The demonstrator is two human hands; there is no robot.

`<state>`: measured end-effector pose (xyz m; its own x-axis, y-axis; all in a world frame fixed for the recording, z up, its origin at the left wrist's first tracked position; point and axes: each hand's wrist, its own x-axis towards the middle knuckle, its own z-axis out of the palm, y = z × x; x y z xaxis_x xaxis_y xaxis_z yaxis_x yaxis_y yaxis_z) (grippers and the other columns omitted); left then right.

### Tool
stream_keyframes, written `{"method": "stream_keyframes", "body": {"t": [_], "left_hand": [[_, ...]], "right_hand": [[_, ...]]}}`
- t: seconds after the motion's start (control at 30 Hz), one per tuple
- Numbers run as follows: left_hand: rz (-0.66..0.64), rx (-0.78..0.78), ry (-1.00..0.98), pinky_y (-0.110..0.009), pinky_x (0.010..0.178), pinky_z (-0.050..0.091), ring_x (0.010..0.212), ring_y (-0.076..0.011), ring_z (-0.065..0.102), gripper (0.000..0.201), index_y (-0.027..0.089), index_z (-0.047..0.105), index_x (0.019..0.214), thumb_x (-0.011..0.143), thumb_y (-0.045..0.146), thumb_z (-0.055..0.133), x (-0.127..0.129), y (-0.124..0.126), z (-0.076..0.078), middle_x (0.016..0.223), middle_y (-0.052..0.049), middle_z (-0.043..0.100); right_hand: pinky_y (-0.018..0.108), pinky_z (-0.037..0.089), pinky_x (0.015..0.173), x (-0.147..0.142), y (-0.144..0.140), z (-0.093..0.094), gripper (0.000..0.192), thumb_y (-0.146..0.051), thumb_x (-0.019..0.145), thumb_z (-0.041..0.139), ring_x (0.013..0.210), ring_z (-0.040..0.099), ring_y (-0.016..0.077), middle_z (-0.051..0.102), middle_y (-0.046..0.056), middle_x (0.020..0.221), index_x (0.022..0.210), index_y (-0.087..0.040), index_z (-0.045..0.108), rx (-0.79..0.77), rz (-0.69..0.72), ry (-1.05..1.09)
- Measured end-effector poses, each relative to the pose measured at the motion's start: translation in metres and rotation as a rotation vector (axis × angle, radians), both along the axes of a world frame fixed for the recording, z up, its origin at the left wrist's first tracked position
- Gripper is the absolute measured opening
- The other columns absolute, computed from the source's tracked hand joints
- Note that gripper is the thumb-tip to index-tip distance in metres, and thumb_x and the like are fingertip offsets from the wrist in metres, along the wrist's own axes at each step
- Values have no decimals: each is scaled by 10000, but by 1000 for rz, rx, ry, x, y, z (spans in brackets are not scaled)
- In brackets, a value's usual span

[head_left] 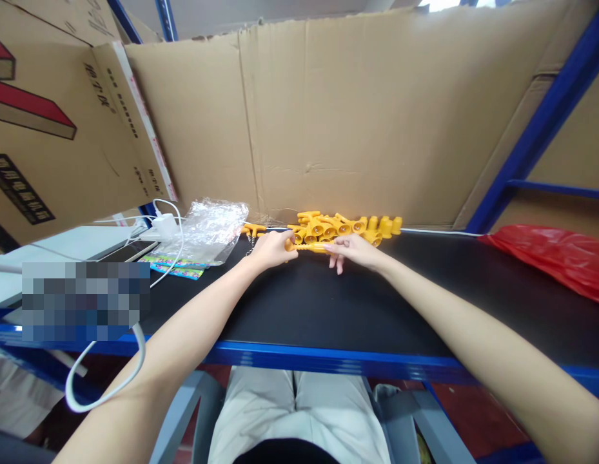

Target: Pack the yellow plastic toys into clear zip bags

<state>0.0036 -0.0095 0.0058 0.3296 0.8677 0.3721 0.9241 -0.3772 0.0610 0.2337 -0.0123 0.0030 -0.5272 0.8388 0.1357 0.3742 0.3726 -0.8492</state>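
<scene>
Both my hands are stretched out to the far side of the desk (328, 309), right up by the cardboard wall (338, 116). My left hand (273, 249) is closed around one end of a yellow plastic piece (309, 247), and my right hand (351, 250) has the other end pinched between thumb and fingers, with the rest of the fingers pointing down and touching the black desk top. So the piece sits level between the two hands, just above the surface.

Just behind it is the pile of yellow parts (345, 225), a loose heap sitting directly on the desk against the cardboard, not in any bin or tray. One stray T-shaped part (253, 228) lies a bit to the left of the pile.

Container-wise: there's a clear plastic bag (207, 231) lying flat to the left, near my left hand. I can't tell if anything's in it. Colourful paper strips (176, 266) stick out from under it. A red plastic bag (553, 258) is at the right end of the desk, well apart from my hands, contents not visible.

A white charger (164, 227) with its cable (106, 386) and a phone (135, 250) are further left.
</scene>
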Motion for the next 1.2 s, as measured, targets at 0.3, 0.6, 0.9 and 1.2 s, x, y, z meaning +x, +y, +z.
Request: {"method": "stream_keyframes", "body": {"t": [0.3,0.6,0.9,1.2], "left_hand": [[6,17,11,-254,662,417,796,-199,613,327,241,597,978,688,383,545,2,-2,1,837,-10,662],[18,32,22,-275,660,431,810,-221,617,316,244,587,967,681,372,544,-3,5,-2,859,-20,661],[50,-11,23,-274,688,432,833,-216,612,323,246,586,981,689,377,545,-2,5,-1,888,-22,660],[24,-8,15,-258,666,424,838,-211,611,305,244,582,974,695,361,543,-2,3,1,893,-20,660]], "right_hand": [[234,395,421,1,3,-1,441,-547,778,516,427,574,125,640,89,577,731,-111,564,-126,-27,45],[221,428,449,0,9,-8,406,-543,768,533,499,567,89,656,83,799,807,-139,543,-52,-54,-33],[251,444,507,3,17,-17,402,-446,704,642,563,589,120,588,2,729,972,-177,510,23,-15,-14],[275,446,550,4,17,-17,347,-452,702,633,570,581,121,596,10,738,871,-174,515,33,-18,-17]]}}
